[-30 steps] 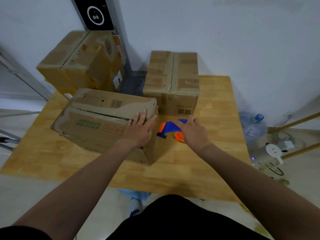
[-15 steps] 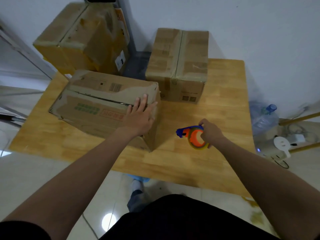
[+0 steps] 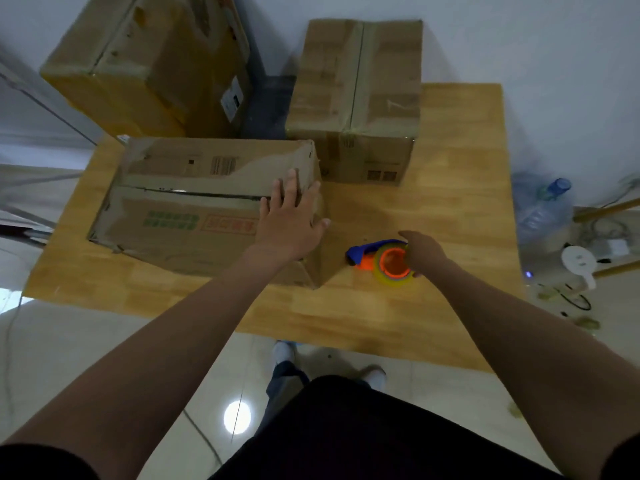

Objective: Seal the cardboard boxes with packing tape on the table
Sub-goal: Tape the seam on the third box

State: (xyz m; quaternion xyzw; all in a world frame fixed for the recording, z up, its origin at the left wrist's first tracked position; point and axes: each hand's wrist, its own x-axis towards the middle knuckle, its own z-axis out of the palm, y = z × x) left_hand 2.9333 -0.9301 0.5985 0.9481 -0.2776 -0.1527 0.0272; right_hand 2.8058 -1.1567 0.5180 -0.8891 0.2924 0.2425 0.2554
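Left hand (image 3: 289,220) lies flat, fingers spread, on the right end of the near box (image 3: 180,209). The box sits on the tabletop (image 3: 450,202), and its centre seam (image 3: 194,194) shows a dark gap. Right hand (image 3: 424,252) is wrapped round the tape dispenser (image 3: 381,259), just beside the box's near right corner; I cannot tell whether it is off the wood. Judgement: I press the flaps level, anchor the tape on the right end face, then draw it straight along the seam.
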